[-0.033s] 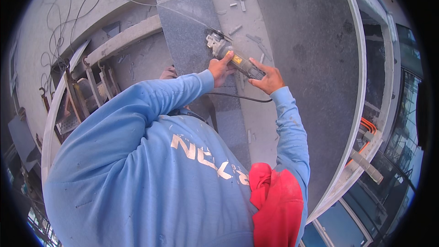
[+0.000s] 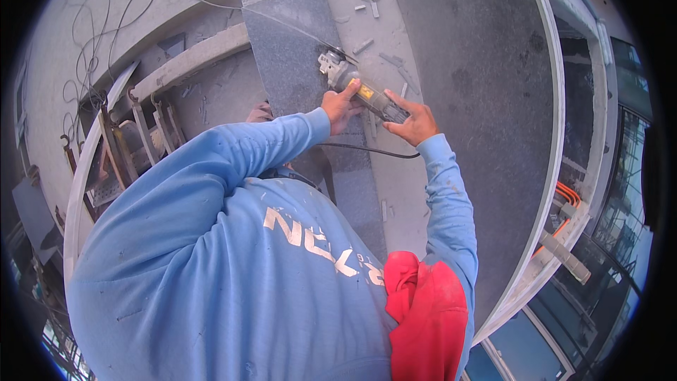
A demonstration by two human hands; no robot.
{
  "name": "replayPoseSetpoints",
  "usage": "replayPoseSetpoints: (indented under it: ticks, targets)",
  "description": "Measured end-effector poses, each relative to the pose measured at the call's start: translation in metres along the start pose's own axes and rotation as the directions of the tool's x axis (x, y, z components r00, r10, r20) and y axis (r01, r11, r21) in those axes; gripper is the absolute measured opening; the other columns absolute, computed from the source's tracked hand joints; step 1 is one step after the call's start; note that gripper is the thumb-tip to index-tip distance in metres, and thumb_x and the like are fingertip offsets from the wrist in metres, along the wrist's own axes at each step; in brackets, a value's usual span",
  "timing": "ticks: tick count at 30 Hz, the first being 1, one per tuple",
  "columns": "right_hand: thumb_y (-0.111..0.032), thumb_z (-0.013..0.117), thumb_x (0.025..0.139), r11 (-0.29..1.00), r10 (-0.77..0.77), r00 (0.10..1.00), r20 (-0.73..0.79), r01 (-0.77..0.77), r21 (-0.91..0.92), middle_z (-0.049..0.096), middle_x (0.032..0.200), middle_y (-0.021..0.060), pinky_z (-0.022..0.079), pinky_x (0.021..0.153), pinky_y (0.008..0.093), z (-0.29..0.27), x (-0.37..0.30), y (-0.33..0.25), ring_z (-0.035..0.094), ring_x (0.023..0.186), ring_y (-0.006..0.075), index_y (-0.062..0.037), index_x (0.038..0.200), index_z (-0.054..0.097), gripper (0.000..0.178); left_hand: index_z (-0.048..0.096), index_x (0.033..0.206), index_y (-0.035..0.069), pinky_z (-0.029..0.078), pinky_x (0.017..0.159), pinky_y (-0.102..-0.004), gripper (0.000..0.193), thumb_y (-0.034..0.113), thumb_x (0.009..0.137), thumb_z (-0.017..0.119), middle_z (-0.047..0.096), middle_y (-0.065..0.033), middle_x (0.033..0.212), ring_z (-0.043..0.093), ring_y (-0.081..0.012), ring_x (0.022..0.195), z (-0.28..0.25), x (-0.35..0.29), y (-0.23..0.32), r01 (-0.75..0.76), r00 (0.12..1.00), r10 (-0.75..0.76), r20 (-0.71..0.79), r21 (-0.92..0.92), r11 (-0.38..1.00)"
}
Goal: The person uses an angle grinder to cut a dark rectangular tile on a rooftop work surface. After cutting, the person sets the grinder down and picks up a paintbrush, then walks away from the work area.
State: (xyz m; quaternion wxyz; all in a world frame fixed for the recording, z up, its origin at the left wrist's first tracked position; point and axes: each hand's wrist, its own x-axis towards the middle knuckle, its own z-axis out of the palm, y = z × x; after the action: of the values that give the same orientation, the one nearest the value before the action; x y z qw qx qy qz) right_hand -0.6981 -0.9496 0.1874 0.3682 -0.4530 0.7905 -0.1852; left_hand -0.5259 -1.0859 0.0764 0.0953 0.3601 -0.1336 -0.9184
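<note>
So, going left to right: upper left of the frame we've got a loose tangle of thin cable (image 2: 90,56), with some metal bars (image 2: 141,123) sitting below it near the left rim. Next comes the grey stone slab (image 2: 282,35), upper middle, and our left grip (image 2: 340,109) is just off its right side, wrapped round the front body of the angle grinder (image 2: 371,97), thumb up top. That grinder's near the centre, a bit above the middle, long axis on a diagonal: head up-left by the slab's right edge, tail down-right. So the left grip is the one nearer the head, and we can't tell for sure whether the disc touches stone. Our right grip (image 2: 417,121) is closed on the tail end, fingers and thumb on either side. The black cord (image 2: 374,148) curves below both. Past the head, small offcuts (image 2: 374,7) litter the pale strip of floor, so that side's narrow-ish and a bit messy. Further right there's a broad dark surface (image 2: 486,99) giving us plenty of open room, out to a curved pale edge (image 2: 558,120).
</note>
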Motion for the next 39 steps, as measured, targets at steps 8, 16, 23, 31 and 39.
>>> replayPoseSetpoints:
  ticks: [8,16,23,31,39]
  targets:
    - [-0.024,0.084,0.077,1.0,-0.014,1.0,-0.003,0.014,0.006,0.078,0.095,0.0165,0.058,0.075,0.0358,-0.002,0.018,0.0,0.07,0.067,0.0208,-0.0341,0.15,0.059,0.078,0.045,0.145,-0.006,0.038,0.121,-0.056,0.075,0.041,0.097,0.077,0.055,-0.0189,0.145,0.055,-0.0352,0.135,-0.002,0.012,0.012,-0.027,1.0,0.027,-0.003,-0.014,1.0]
    - [-0.028,0.084,0.076,0.997,0.058,0.995,0.078,-0.061,0.036,0.077,0.082,0.0142,0.058,0.074,0.0358,0.001,0.04,-0.021,0.071,0.065,0.0214,-0.0343,0.15,0.059,0.079,0.045,0.145,-0.007,0.042,0.118,-0.0552,0.077,0.043,0.097,0.077,0.057,-0.0201,0.143,0.056,-0.0365,0.134,-0.01,0.008,0.036,-0.068,0.994,0.067,-0.086,-0.009,0.998]
    - [-0.022,0.085,0.077,1.0,-0.009,0.996,0.094,0.012,-0.024,0.078,0.097,0.0106,0.057,0.075,0.0313,0.009,0.067,-0.043,0.067,0.069,0.0141,-0.0266,0.152,0.059,0.079,0.046,0.143,-0.009,0.044,0.116,-0.055,0.075,0.041,0.096,0.077,0.058,-0.0214,0.141,0.059,-0.0371,0.131,-0.024,0.006,0.063,-0.12,0.984,0.12,-0.129,0.005,0.993]
    - [-0.025,0.085,0.076,0.994,-0.103,0.992,0.075,0.1,0.031,0.078,0.1,0.017,0.058,0.077,0.0342,0.034,0.124,-0.085,0.068,0.068,0.0182,-0.0274,0.151,0.059,0.08,0.049,0.139,-0.01,0.049,0.112,-0.0544,0.071,0.039,0.096,0.078,0.063,-0.0213,0.135,0.065,-0.0378,0.123,-0.057,0.004,0.126,-0.201,0.96,0.205,-0.193,0.041,0.979]
    - [-0.024,0.083,0.076,0.996,-0.072,0.986,0.15,0.064,0.061,0.078,0.101,0.0182,0.058,0.074,0.0345,0.049,0.175,-0.126,0.07,0.069,0.0197,-0.0257,0.152,0.057,0.08,0.048,0.142,-0.006,0.044,0.116,-0.0543,0.075,0.046,0.096,0.077,0.06,-0.0203,0.137,0.059,-0.036,0.13,-0.086,-0.003,0.189,-0.182,0.957,0.192,-0.215,0.067,0.981]
